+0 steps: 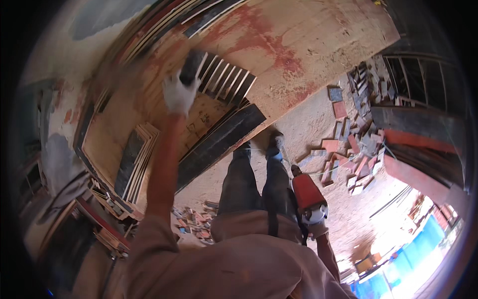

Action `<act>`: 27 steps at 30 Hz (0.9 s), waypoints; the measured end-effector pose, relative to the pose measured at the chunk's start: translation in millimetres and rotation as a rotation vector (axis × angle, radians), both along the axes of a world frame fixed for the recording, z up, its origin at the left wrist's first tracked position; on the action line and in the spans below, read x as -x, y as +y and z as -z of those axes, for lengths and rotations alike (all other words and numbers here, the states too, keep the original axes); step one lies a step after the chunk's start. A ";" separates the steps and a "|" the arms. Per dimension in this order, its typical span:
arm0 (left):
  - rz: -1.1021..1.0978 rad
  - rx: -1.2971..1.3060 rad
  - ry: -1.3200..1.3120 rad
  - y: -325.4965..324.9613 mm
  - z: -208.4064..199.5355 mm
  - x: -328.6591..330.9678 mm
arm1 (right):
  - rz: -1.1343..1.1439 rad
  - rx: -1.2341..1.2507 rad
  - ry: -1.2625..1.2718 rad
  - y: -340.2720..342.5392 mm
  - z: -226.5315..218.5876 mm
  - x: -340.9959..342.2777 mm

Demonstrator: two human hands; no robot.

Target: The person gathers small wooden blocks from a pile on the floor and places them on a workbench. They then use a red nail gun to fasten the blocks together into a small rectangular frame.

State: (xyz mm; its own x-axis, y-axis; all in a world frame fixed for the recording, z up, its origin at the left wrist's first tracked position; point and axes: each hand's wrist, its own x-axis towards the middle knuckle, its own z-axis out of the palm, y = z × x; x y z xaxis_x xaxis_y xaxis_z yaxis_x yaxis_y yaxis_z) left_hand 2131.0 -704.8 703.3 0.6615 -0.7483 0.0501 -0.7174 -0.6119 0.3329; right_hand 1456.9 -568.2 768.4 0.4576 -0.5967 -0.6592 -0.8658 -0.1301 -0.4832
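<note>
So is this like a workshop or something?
Probably yes, a rough woodworking place, maybe one that cuts boards. Dark boards lie on a big wooden sheet, small red and grey pieces litter the floor, and the right hand holds a red tool.

The clothing is a loose, plain brownish shirt (234,266) with a short sleeve (152,236) ending near the left elbow, dark greyish trousers (241,182) turning bluish toward the far end, dark shoes (274,141), and a whitish glove (178,95) on the left hand (180,98), slightly blurred.
</note>
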 end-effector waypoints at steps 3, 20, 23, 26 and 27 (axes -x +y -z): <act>0.144 0.146 0.070 41.6 -40.0 98.9 | -0.009 0.025 -0.040 -3.9 4.3 -0.6; 0.347 0.220 0.147 77.4 4.9 198.6 | -0.080 0.037 -0.324 -92.7 49.7 -24.9; 0.345 0.198 0.171 75.3 5.7 195.8 | 0.012 0.095 -0.402 -109.3 28.6 -46.5; 0.322 0.144 0.158 78.5 5.9 197.9 | 0.059 0.024 -0.343 -123.1 -3.8 -63.4; 0.315 0.128 0.147 77.8 5.8 198.2 | -0.014 0.053 -0.299 -125.7 -4.5 -64.4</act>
